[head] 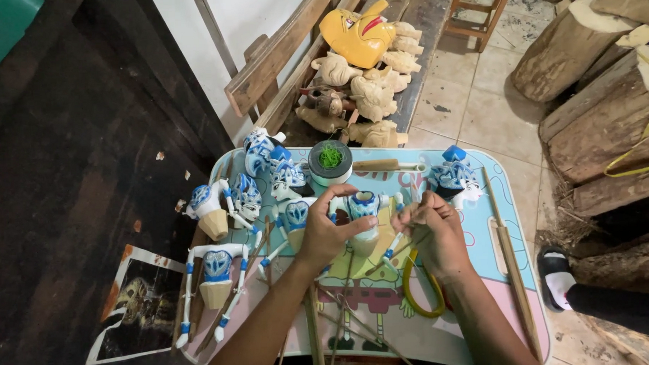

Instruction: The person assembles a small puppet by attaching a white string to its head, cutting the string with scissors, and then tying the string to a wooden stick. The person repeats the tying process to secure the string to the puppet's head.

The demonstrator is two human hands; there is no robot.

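In the head view, a small tray table (486,180) with a pale blue cartoon-printed top sits over the person's lap and serves as the reference for everything else. Above its middle, the left hand (326,233) is closed around the body of a white-and-blue puppet torso (363,206), thumb and fingers wrapped about it, holding it upright. The right hand (430,225) is just beside it, fingers pinched together on one of the puppet's thin arm parts; what exactly sits between the fingertips is too small to tell.

Toward the table's far edge stands a roll of tape (330,163) with green thread bundled in its core. At the far right corner rests a painted puppet head (454,176) in blue and white. The left side of the table is crowded with more finished blue-and-white puppet figures (216,269). A yellow-green loop (420,291) lies under the right wrist, and a long wooden stick (510,259) runs along the right edge.

Beyond the table's far edge, unpainted carved wooden heads (372,94) are piled on a plank, with a yellow mask (357,36) on top. Right of the table lie rough logs (603,129).
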